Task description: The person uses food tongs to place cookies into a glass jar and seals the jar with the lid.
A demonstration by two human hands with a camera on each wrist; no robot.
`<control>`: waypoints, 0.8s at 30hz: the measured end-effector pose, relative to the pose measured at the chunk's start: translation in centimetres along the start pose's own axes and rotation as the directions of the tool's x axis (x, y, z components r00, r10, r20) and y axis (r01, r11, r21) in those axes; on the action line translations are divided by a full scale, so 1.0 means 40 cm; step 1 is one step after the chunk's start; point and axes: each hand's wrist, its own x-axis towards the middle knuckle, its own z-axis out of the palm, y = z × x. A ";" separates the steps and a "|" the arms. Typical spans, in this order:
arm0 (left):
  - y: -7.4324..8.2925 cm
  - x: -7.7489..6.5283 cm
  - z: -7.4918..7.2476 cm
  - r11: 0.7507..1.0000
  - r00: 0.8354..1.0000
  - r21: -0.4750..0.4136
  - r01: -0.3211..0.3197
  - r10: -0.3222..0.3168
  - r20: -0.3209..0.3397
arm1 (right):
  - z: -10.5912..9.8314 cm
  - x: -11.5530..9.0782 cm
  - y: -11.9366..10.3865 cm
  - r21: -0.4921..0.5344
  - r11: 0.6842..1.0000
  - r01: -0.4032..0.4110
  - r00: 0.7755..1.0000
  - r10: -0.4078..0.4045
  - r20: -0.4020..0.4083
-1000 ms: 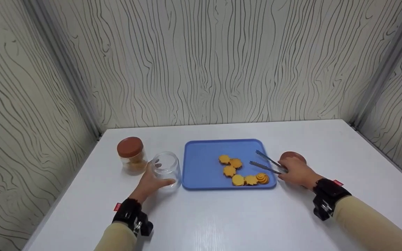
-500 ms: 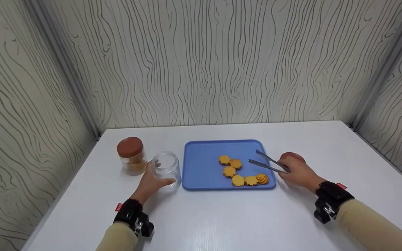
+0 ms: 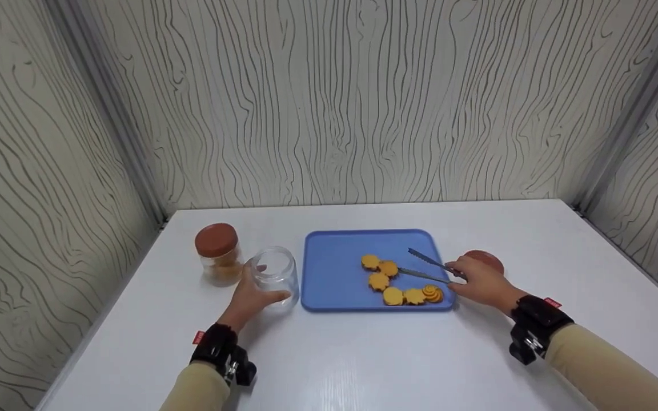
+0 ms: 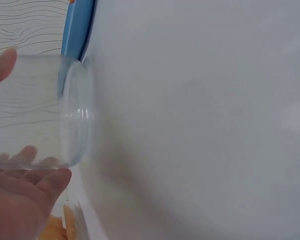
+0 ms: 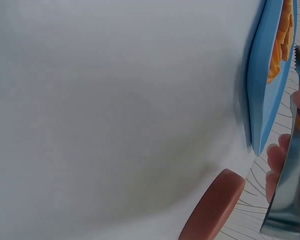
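Note:
My left hand (image 3: pixel 249 298) holds a clear open jar (image 3: pixel 275 279) standing on the table, thumb at the near side and fingers round the far left side. Nothing shows inside the jar. In my right hand (image 3: pixel 486 283) are metal tongs (image 3: pixel 430 261), their arms spread apart over the right part of a blue tray (image 3: pixel 332 268). The lower tip is by an orange-yellow cookie (image 3: pixel 388 269); whether it touches cannot be told. Several more cookies (image 3: pixel 414 296) lie along the tray's near right edge. In the right wrist view the tongs (image 5: pixel 289 190) run along the fingers.
A second jar (image 3: pixel 221 268) with a brown lid (image 3: pixel 216 240) and cookies inside stands just left of the held jar. Another brown lid (image 3: pixel 488 260) lies beyond my right hand. White table (image 3: pixel 352 354) stretches in front; patterned panels stand behind and at both sides.
My right hand has moved slightly left with the tongs, bringing their tips further over the tray beside the cookies. My left hand stays on the jar. The head view has shifted slightly.

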 end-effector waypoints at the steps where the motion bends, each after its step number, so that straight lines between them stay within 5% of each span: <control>1: 0.000 0.000 0.001 1.000 1.000 -0.002 -0.004 0.004 -0.002 | 0.002 0.003 -0.002 0.004 1.000 0.005 1.000 -0.005 0.011; 18: -0.001 -0.001 0.002 0.999 0.999 -0.005 -0.037 0.037 -0.008 | 0.033 0.048 -0.032 0.062 0.992 -0.107 0.983 0.096 0.155; 24: -0.003 0.000 0.004 1.000 1.000 -0.005 -0.027 0.027 -0.004 | 0.045 0.057 -0.035 0.072 0.993 -0.091 0.980 0.076 0.186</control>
